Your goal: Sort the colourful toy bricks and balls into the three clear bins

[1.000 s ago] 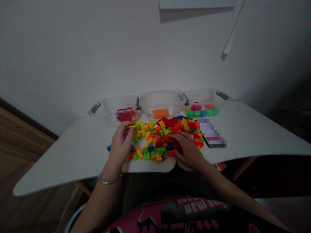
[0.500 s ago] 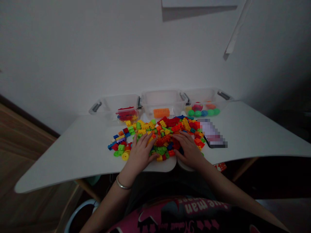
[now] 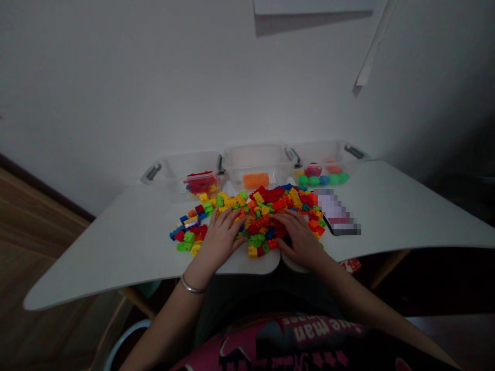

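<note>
A spread of toy building blocks in red, yellow, green, blue and orange covers the middle of the white table. My left hand rests over the left part of the blocks, fingers spread, holding nothing that I can see. Over the right part lies my right hand, its fingers stretched out and touching the red blocks. Between my hands, green pieces and a yellow block show near the table's front edge. Blocks under both palms are hidden.
Behind the blocks stand three clear bins: the left bin with red pieces, the middle bin with an orange block, the right bin with green and blue round pieces. A phone lies right of the blocks on the table.
My left hand has shifted slightly left, and some blocks beside it moved left too. More white tabletop shows by my left thumb. My right hand has stayed almost still.
</note>
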Motion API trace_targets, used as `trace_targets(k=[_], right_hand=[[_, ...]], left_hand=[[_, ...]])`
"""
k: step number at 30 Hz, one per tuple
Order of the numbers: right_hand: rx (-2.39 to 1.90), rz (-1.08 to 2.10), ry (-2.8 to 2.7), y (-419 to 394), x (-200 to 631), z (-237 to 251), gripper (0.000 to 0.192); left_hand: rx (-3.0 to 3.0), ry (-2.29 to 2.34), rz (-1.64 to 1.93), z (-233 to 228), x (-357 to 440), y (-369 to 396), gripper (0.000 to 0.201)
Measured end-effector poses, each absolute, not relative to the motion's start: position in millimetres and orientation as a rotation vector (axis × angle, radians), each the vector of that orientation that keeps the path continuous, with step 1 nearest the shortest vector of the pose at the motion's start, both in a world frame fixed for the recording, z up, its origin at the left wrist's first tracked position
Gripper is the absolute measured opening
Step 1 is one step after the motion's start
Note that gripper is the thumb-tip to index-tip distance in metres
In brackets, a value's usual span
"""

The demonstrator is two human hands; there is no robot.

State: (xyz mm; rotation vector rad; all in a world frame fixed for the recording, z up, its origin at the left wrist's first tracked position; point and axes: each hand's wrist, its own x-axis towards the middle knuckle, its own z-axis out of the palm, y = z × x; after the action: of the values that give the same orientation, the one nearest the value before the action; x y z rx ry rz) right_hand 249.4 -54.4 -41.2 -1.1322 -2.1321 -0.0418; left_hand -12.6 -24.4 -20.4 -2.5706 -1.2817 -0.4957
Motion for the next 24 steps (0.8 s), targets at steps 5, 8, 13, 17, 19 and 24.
trace_targets(k=[5, 8, 13, 17, 19, 24], right_hand=[[-1.136, -0.052, -2.134, -54.3, 249.3, -41.9, 0.052], [-1.133, -0.053, -2.138, -53.9, 249.5, -42.7, 0.052], [-1.132, -0.045, -2.14, -54.2, 248.9, -42.8, 0.051], [-1.139, -0.033, -2.132, -54.7, 248.3, -42.8, 0.051], [-1.138, -0.034, -2.13, -54.8, 248.3, -43.1, 0.051], [-1.141, -0.033, -2.136, -54.6, 248.6, -43.7, 0.051]], left_hand=[[-2.641, -1.279, -0.594, -6.4, 5.3, -33.2, 0.048], [-2.679, -1.247, -0.637, 0.0, 19.3, -34.9, 0.041], [-2.657, -1.214, -0.618, 4.3, 39.2, -30.2, 0.032], [-2.662, -1.237, -0.546, 4.9, 48.3, -25.6, 0.036], [-2.655, -1.266, -0.514, 5.3, 50.8, -24.2, 0.039], [-2.644, -1.309, -0.484, 4.3, 52.0, -21.2, 0.04]])
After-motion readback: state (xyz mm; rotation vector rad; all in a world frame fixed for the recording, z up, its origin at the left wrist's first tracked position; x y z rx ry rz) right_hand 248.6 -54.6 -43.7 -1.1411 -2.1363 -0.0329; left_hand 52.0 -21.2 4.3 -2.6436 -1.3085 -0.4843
